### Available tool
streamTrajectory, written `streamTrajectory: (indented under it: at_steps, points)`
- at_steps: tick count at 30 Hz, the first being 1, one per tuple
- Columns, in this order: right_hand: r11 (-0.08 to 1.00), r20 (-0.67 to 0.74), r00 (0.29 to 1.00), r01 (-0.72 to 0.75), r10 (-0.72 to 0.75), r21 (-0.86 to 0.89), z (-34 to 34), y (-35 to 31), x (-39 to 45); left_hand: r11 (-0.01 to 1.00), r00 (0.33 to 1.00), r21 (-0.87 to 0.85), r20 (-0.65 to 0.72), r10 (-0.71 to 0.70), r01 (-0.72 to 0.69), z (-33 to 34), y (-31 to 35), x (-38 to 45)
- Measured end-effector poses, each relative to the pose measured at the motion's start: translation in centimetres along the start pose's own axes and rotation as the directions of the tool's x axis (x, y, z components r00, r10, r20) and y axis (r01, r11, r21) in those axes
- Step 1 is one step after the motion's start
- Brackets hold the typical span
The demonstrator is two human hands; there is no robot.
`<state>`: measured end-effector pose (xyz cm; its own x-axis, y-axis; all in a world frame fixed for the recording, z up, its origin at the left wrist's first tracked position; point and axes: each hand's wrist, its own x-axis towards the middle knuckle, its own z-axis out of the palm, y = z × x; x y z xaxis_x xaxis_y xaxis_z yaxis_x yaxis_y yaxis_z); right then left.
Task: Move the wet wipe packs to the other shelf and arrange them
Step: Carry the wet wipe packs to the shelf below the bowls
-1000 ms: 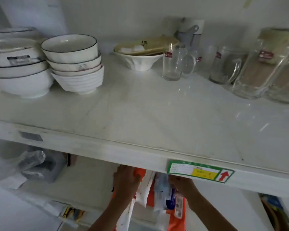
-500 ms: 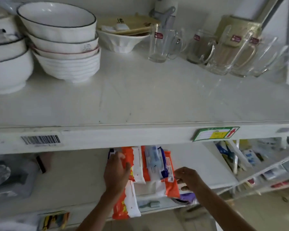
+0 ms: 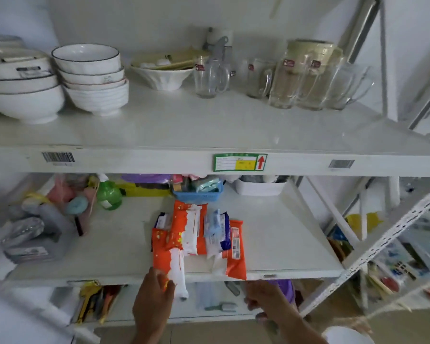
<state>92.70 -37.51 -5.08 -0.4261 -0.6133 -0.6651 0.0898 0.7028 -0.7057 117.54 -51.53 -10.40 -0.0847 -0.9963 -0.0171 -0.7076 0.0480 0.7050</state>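
Note:
Several wet wipe packs lie in a loose pile on the middle shelf (image 3: 283,244). One orange-and-white pack (image 3: 169,259) overhangs the front edge, and my left hand (image 3: 154,296) grips its near end. A second orange-and-white pack (image 3: 190,224) lies behind it. A blue-and-white pack (image 3: 216,232) rests on a third orange pack (image 3: 236,254) that reaches the shelf edge. My right hand (image 3: 271,301) hovers just below the shelf front, fingers curled, nothing visible in it.
The upper shelf (image 3: 209,130) carries stacked white bowls (image 3: 92,80) and glass mugs (image 3: 308,83). Behind the packs stand a blue basket (image 3: 199,194), a green spray bottle (image 3: 108,194) and a white bin (image 3: 258,187). Grey items (image 3: 35,234) sit left. A metal rack post (image 3: 382,247) stands right.
The view has drawn back and down, showing the whole middle shelf. Both hands have pulled back from the pile to the shelf's front edge; my left hand now holds the overhanging pack's end.

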Motion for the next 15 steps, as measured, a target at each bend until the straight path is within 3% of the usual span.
streamTrajectory:
  at_steps: [3,7,15]
  points:
    - [0.996,0.051,0.997,0.056,-0.060,0.070,-1.6,3.3,-0.8,1.000,0.998,-0.011,0.053,0.026,-0.025,1.3,-0.5,-4.1]
    - [0.997,0.043,0.999,0.018,-0.022,0.079,-3.8,6.0,-1.7,0.992,0.975,0.004,0.187,0.120,-0.123,1.4,-2.0,-7.2]
    - [0.994,0.049,0.998,0.031,-0.036,0.104,-4.8,2.0,1.8,0.995,0.992,0.086,0.119,0.031,-0.041,-0.3,-2.1,-3.3]
